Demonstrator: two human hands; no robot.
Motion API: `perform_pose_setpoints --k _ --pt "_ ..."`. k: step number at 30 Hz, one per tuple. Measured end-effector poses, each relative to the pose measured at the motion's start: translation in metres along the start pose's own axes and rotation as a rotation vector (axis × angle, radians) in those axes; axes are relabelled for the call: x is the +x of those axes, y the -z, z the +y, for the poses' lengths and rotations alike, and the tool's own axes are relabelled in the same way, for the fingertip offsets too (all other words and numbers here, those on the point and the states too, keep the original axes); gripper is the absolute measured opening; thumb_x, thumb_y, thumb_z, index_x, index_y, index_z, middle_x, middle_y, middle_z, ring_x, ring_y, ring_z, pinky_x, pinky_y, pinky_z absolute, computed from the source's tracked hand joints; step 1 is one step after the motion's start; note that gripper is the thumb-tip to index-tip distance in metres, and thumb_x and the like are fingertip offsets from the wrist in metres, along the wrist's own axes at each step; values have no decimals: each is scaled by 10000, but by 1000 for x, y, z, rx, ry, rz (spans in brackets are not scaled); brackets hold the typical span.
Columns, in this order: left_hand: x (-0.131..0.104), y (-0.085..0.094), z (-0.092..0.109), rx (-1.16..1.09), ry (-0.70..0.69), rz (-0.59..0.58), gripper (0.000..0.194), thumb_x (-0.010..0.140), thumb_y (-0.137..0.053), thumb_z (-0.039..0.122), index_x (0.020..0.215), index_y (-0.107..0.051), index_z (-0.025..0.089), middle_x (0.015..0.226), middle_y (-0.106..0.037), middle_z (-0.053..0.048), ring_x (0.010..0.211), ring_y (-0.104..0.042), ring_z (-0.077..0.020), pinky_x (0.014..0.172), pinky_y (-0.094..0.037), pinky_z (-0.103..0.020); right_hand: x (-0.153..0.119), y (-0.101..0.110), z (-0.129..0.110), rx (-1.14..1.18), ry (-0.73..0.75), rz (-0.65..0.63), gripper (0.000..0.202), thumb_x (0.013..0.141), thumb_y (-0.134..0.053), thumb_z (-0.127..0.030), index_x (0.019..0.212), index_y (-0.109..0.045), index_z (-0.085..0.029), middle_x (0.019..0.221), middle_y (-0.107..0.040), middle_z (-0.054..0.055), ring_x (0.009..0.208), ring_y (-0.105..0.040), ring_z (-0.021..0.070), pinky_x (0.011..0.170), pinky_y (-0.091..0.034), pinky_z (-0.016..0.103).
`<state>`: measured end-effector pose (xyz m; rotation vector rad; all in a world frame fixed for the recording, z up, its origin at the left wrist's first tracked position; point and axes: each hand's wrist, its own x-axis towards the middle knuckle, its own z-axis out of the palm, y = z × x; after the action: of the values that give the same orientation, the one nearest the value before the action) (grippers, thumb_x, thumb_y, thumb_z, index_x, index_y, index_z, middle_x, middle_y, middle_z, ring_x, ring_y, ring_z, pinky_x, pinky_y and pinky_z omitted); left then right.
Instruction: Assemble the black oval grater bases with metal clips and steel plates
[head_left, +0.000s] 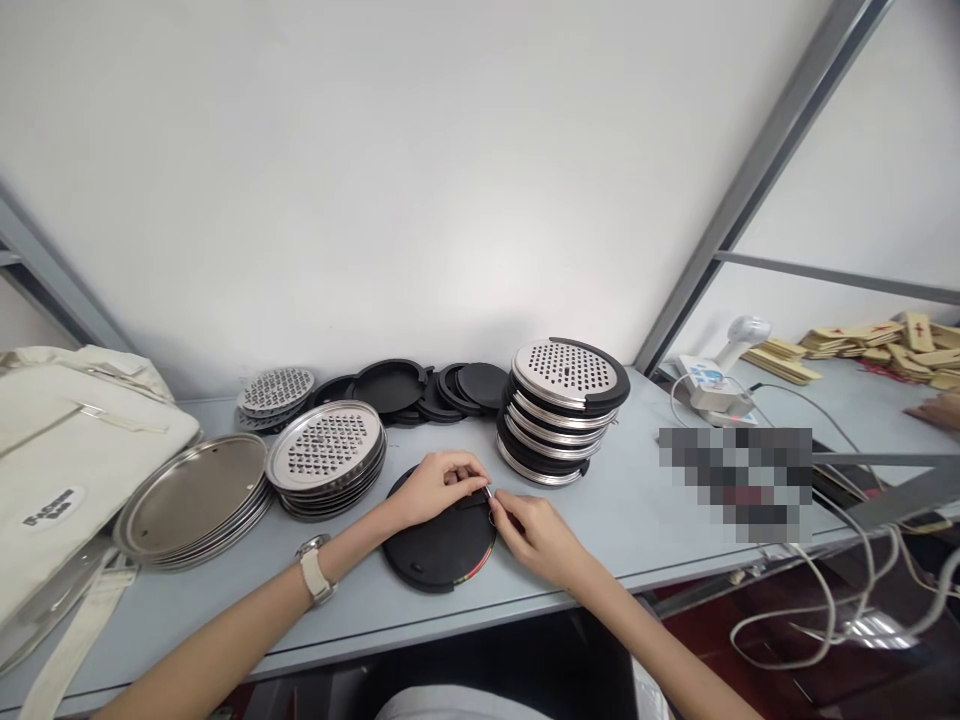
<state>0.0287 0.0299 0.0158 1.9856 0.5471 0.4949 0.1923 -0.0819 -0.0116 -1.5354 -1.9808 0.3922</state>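
A round black disc (439, 545) lies on the grey table in front of me, with a red and yellow strip along its right edge. My left hand (444, 488) rests over its far part, thumb and fingers closed together at the right rim. My right hand (536, 535) pinches at the same spot from the other side. Between both sets of fingertips shows a small shiny metal piece (490, 492); its full shape is hidden. Just beyond the right hand stands a stack of perforated metal discs with black rims (568, 368).
Perforated metal plates (326, 447) and plain metal plates (202, 490) are stacked on the left, beside a cream bag (90, 450). Black rings and discs (390, 385) lie along the wall. On the right are a white handheld scanner (739, 340), cables, wooden pieces (919, 330) and another person's hand (937, 410).
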Motion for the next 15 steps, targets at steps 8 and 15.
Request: perform_pose_setpoints --k 8,15 --pt "0 -1 -1 -22 8 23 215 849 -575 330 884 -653 133 780 -649 -35 688 -555 -125 631 -425 -221 0 -1 0 16 -40 7 258 963 -329 -279 712 -316 -220 582 -375 -48 510 -343 114 530 -247 245" --pt "-1 -1 1 -8 3 28 167 850 -562 276 884 -647 137 821 -666 -41 724 -572 -133 641 -431 -223 0 3 -4 77 -57 4 161 960 -343 -289 813 -369 -229 595 -400 -59 515 -353 116 529 -269 230"
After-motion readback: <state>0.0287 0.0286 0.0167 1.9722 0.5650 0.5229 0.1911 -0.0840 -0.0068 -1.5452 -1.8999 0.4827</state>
